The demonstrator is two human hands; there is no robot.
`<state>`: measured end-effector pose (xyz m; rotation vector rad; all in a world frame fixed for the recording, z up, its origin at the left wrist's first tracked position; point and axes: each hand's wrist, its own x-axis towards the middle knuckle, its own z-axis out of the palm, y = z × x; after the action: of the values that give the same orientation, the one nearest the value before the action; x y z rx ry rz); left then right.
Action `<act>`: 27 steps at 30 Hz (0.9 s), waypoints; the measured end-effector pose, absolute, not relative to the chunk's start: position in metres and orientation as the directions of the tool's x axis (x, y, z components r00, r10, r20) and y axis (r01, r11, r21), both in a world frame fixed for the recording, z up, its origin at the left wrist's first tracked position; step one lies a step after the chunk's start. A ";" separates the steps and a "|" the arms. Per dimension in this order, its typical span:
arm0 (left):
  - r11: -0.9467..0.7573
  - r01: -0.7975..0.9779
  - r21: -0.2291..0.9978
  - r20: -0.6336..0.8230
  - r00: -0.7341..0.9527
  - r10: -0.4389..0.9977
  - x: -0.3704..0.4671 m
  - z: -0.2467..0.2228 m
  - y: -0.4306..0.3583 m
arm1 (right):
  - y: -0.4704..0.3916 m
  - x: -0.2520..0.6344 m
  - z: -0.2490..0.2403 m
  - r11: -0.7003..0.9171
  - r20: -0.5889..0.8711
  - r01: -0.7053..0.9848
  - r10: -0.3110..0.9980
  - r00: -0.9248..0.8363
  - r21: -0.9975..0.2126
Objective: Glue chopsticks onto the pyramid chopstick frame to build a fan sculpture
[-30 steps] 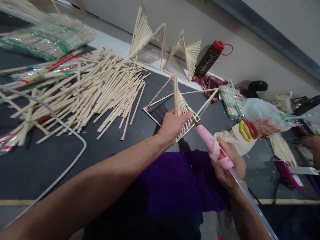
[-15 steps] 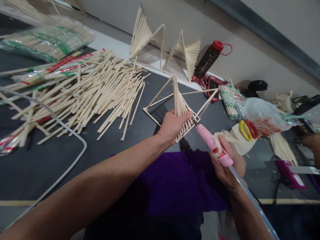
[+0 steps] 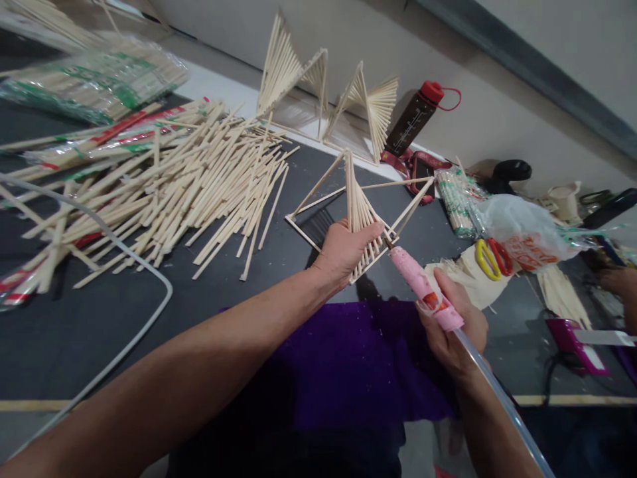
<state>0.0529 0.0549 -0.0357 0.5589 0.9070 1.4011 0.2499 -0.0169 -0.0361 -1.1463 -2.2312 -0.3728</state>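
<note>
Purple cloth nearest us, bottom centre of frame. Right hand, lower right of centre, closed round pink-wrapped tool; clear rod runs from its back end to lower-right edge. Left hand, mid-frame, pinches stick structure under thumb; tool's tip sits at structure's lower-right corner, contact we can't confirm. Loose sticks heaped on desk, left of centre. Plastic bag at right. Red-capped bottle and twisted stick-work upper centre.

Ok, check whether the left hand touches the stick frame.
Touching: the head view shows the left hand gripping the stick frame, thumb across its fanned side.
</note>
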 end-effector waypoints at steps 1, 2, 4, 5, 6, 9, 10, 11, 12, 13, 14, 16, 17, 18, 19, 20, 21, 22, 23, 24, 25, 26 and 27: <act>0.124 -0.587 0.800 -0.204 -0.071 0.976 0.053 -0.036 0.055 | -0.017 0.251 -0.036 0.588 0.619 0.808 0.645 -0.448 -0.027; 0.123 -0.586 0.801 -0.204 -0.073 0.976 0.053 -0.035 0.055 | -0.018 0.251 -0.037 0.588 0.616 0.808 0.649 -0.447 -0.034; 0.133 -0.587 0.799 -0.214 -0.071 0.974 0.053 -0.035 0.055 | -0.018 0.253 -0.038 0.592 0.611 0.804 0.654 -0.446 -0.047; 0.140 -0.588 0.797 -0.221 -0.067 0.973 0.053 -0.035 0.055 | -0.018 0.254 -0.038 0.596 0.610 0.801 0.654 -0.447 -0.052; 0.146 -0.589 0.795 -0.226 -0.064 0.972 0.053 -0.034 0.054 | -0.019 0.255 -0.039 0.603 0.611 0.796 0.651 -0.451 -0.055; 0.145 -0.589 0.795 -0.220 -0.057 0.974 0.053 -0.034 0.054 | -0.019 0.257 -0.040 0.620 0.610 0.782 0.645 -0.460 -0.066; 0.141 -0.587 0.797 -0.214 -0.057 0.975 0.052 -0.034 0.054 | -0.019 0.257 -0.040 0.616 0.609 0.785 0.649 -0.456 -0.069; 0.137 -0.584 0.800 -0.209 -0.057 0.976 0.052 -0.034 0.054 | -0.019 0.257 -0.040 0.607 0.607 0.792 0.656 -0.449 -0.070; 0.136 -0.580 0.803 -0.206 -0.057 0.977 0.052 -0.034 0.054 | -0.018 0.258 -0.041 0.597 0.605 0.799 0.662 -0.443 -0.069; 0.137 -0.576 0.806 -0.207 -0.058 0.977 0.052 -0.035 0.054 | -0.018 0.258 -0.041 0.590 0.604 0.805 0.666 -0.439 -0.066; 0.139 -0.571 0.809 -0.210 -0.060 0.976 0.052 -0.035 0.054 | -0.018 0.258 -0.041 0.587 0.602 0.807 0.668 -0.438 -0.063; 0.149 -0.565 0.812 -0.222 -0.063 0.973 0.052 -0.035 0.055 | -0.017 0.258 -0.040 0.594 0.601 0.803 0.662 -0.448 -0.056; 0.154 -0.563 0.812 -0.229 -0.064 0.971 0.052 -0.035 0.055 | -0.017 0.257 -0.039 0.598 0.602 0.800 0.659 -0.452 -0.054; 0.159 -0.564 0.811 -0.235 -0.064 0.970 0.052 -0.035 0.055 | -0.017 0.257 -0.038 0.602 0.602 0.797 0.657 -0.454 -0.056; 0.162 -0.565 0.809 -0.239 -0.064 0.969 0.052 -0.034 0.055 | -0.017 0.257 -0.038 0.604 0.601 0.795 0.658 -0.454 -0.061; 0.165 -0.568 0.807 -0.242 -0.063 0.968 0.052 -0.034 0.055 | -0.017 0.256 -0.037 0.607 0.601 0.792 0.658 -0.453 -0.068; 0.167 -0.570 0.804 -0.244 -0.061 0.968 0.052 -0.033 0.055 | -0.017 0.256 -0.037 0.612 0.604 0.787 0.657 -0.452 -0.077; 0.167 -0.572 0.803 -0.244 -0.059 0.968 0.052 -0.033 0.055 | -0.017 0.256 -0.037 0.620 0.608 0.781 0.652 -0.453 -0.083; 0.168 -0.574 0.801 -0.243 -0.057 0.968 0.052 -0.033 0.055 | -0.017 0.256 -0.037 0.627 0.614 0.774 0.646 -0.454 -0.087; 0.168 -0.575 0.801 -0.243 -0.056 0.968 0.052 -0.033 0.055 | -0.017 0.256 -0.037 0.633 0.615 0.769 0.641 -0.459 -0.086; 0.168 -0.575 0.801 -0.242 -0.055 0.969 0.052 -0.032 0.055 | -0.017 0.256 -0.037 0.634 0.614 0.769 0.640 -0.462 -0.082; 0.167 -0.574 0.802 -0.241 -0.055 0.969 0.052 -0.032 0.055 | -0.017 0.257 -0.038 0.629 0.609 0.773 0.644 -0.463 -0.078; 0.164 -0.574 0.802 -0.238 -0.055 0.970 0.052 -0.032 0.055 | -0.017 0.256 -0.038 0.620 0.599 0.781 0.654 -0.462 -0.074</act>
<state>0.0519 0.0546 -0.0325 0.5501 0.9338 1.3658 0.2565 -0.0169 -0.0380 -1.1223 -2.2513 -0.2815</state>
